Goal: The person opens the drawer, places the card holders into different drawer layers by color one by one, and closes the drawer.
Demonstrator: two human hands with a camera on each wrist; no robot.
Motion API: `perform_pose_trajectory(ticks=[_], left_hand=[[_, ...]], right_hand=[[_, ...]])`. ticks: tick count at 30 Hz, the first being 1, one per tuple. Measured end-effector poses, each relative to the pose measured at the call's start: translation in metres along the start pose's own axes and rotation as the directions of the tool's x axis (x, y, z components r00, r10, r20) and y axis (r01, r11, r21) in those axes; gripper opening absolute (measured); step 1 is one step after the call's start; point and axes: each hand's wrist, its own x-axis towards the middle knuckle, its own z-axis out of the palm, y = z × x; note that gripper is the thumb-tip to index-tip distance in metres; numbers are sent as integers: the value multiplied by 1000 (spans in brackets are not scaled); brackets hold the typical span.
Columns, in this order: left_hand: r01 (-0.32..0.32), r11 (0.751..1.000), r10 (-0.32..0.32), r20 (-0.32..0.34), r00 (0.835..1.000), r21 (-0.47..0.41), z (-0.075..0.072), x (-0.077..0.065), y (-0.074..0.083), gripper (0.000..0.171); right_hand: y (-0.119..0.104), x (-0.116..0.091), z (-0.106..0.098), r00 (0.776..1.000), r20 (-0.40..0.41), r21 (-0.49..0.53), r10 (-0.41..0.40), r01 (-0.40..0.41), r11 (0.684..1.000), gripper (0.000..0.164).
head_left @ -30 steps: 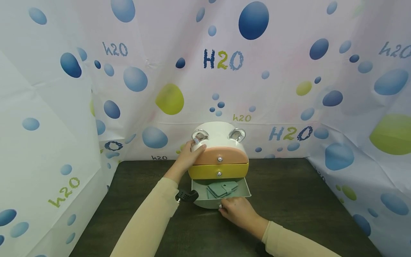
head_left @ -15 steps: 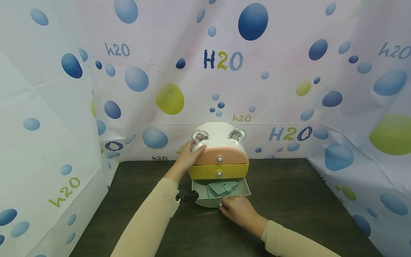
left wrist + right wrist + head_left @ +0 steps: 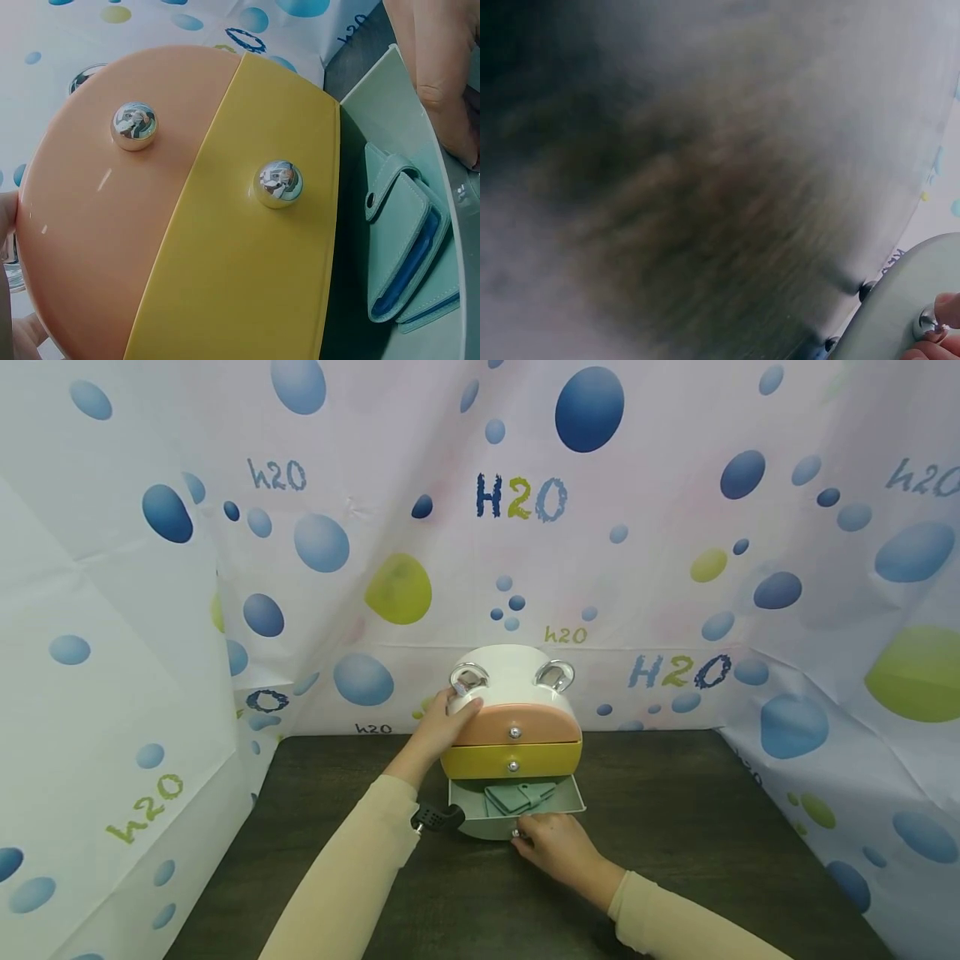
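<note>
A small drawer cabinet [image 3: 510, 681] with a white top and two silver ear-like loops stands in the head view. My left hand [image 3: 437, 725] holds its upper left side, the thumb at the edge of the orange drawer [image 3: 487, 723]. Below that, the yellow drawer [image 3: 472, 762] is closed too. The bottom pale green drawer [image 3: 483, 829] is pulled out. Its round silver knob [image 3: 924, 322] is pinched between the thumb and fingers of my right hand [image 3: 564, 853]. Inside lies a mint green wallet [image 3: 405, 240] with a snap strap, over another mint piece partly hidden beneath it.
The cabinet stands on a dark wooden table [image 3: 675, 802], towards its back edge. A white backdrop [image 3: 637, 585] printed with blue and green drops surrounds the back and sides. Most of the right wrist view is blurred.
The bottom drawer has slid slightly inward, with my right hand moving along on its knob. My left hand has stayed on the cabinet's side.
</note>
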Motion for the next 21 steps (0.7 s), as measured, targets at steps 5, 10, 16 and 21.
perform_pose_trajectory(ticks=[5,10,16,21], left_hand=[[-2,1000,2,5,1000,-2,0,0,0,92],[-4,1000,4,4,1000,-6,-1,-1,0,92],[5,1000,-5,2,1000,4,-1,-2,0,94],[3,1000,-3,4,1000,-2,-1,-1,0,94]], right_hand=[[0,1,-1,1000,15,9,13,-13,1000,22],[0,4,-1,1000,21,6,15,-15,1000,23],[1,6,-1,1000,21,9,22,-22,1000,23],[2,8,-1,999,31,16,37,-38,999,23]])
